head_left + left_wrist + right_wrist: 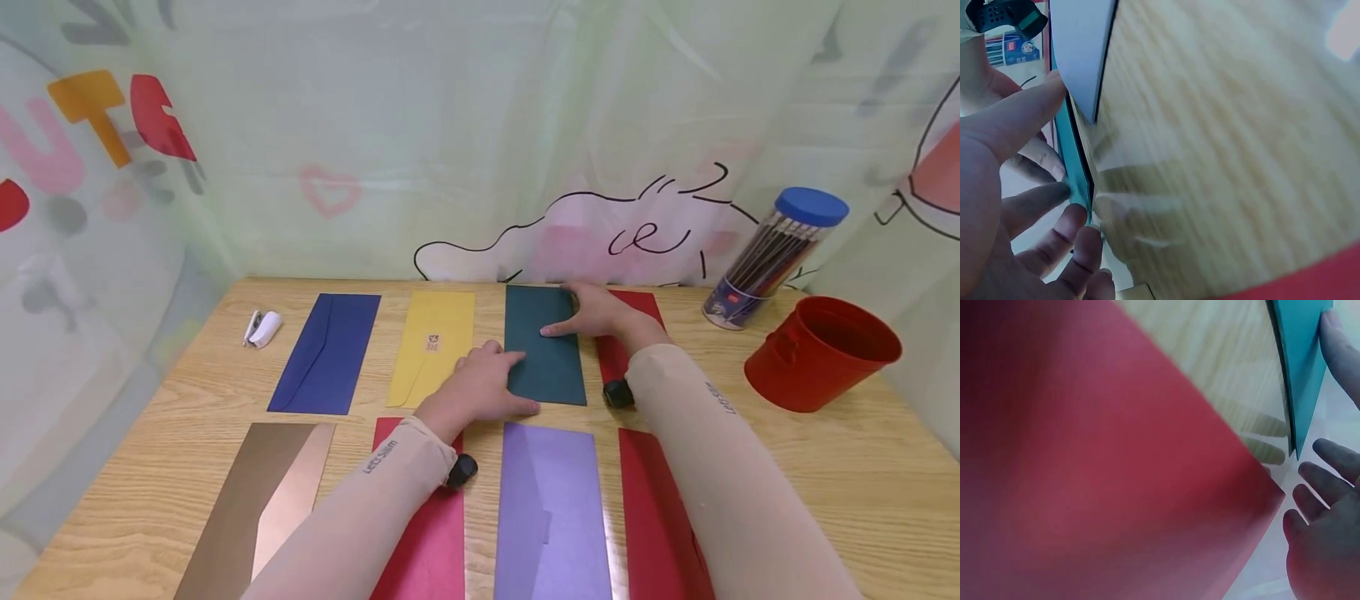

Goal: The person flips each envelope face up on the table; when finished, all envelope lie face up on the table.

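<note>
A dark green envelope lies flat in the back row, between a yellow envelope and a red one. My left hand is at its left side with fingers spread, the thumb by the near edge. In the left wrist view those fingertips meet the green edge. My right hand reaches over the far right corner, its thumb on the green paper. The right wrist view shows the other right fingers loosely extended beside the corner, with the red envelope close below that wrist.
A blue envelope and a white stapler lie at back left. Brown, pink-red, purple and red envelopes form the front row. A pencil tub and a red bucket stand at right.
</note>
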`<state>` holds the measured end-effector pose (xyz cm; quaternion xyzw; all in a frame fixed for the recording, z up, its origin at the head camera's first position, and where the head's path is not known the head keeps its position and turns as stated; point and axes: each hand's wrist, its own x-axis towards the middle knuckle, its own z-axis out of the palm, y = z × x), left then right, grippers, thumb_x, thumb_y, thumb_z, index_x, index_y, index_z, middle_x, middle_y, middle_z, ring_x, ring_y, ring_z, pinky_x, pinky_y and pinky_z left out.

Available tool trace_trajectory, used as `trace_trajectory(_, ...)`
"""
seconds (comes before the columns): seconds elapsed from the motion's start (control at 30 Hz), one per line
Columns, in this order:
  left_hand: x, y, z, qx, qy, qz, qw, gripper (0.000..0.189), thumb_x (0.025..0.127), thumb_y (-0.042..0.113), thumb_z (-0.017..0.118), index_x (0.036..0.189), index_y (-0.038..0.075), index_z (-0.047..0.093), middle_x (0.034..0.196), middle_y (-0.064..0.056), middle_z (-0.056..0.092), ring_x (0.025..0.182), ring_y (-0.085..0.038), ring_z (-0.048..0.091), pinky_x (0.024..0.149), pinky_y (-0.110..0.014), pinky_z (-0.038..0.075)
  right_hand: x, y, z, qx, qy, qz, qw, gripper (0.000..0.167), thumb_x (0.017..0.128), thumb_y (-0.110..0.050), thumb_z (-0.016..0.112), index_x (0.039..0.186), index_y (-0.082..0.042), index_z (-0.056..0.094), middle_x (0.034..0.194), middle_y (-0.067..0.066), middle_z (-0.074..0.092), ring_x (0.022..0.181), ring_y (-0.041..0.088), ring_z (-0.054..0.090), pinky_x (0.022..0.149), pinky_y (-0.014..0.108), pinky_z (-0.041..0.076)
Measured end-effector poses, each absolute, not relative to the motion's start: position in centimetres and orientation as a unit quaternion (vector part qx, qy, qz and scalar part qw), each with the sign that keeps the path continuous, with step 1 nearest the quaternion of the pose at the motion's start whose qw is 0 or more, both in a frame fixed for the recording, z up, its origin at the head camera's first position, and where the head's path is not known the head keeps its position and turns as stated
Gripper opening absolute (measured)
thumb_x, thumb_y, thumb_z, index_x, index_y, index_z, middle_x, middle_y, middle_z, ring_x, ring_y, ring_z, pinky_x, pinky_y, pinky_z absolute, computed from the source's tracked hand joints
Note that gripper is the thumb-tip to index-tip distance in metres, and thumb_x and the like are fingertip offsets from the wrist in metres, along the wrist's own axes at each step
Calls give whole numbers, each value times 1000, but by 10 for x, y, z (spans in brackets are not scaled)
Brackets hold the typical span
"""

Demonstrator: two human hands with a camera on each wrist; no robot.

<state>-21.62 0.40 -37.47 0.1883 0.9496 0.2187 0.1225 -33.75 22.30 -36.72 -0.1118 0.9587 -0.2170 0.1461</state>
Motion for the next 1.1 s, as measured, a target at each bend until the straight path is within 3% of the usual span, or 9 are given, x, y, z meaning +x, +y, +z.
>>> trace_trajectory(0.57,-213,11,-369,206,964,129,112,65,87,51,74,139,14,63,138,-9,54,124,-25,51,100,-42,41,-335,219,-366,-104,960,-207,155,101,82,-44,82,154,3,31,155,28,30,141,47,25,110,64,29)
trace_trajectory(0.73,-210,11,-366,235,962,98,94,51,93,47,69,131,14,69,133,-6,59,122,-25,52,104,-42,40,-335,218,-366,-111,960,-212,148,88,90,-41,75,154,2,33,154,28,32,139,46,29,110,62,30)
trace_trajectory(0.83,-209,12,-363,260,959,89,74,38,97,42,64,122,15,75,123,-3,67,113,-24,55,101,-40,42,-334,219,-365,-116,960,-214,140,77,94,-35,70,153,3,36,153,28,33,138,46,30,110,62,30)
trace_trajectory(0.97,-206,14,-359,293,953,61,46,26,101,31,61,108,12,78,95,0,72,91,-19,60,88,-32,49,-334,220,-365,-121,960,-216,132,70,96,-27,69,151,4,38,152,29,33,138,47,29,110,62,29)
trace_trajectory(1.03,-204,14,-358,304,951,45,38,20,100,24,63,109,10,75,87,-1,70,83,-17,61,81,-29,52,-333,221,-364,-122,957,-227,132,71,96,-26,69,151,5,37,152,29,33,139,47,30,110,61,30)
trace_trajectory(1.1,-201,13,-357,308,950,42,30,25,99,18,66,120,7,66,82,-2,66,75,-15,62,72,-26,53,-333,221,-364,-122,950,-255,132,74,96,-26,69,153,4,33,154,29,31,140,47,28,111,61,29)
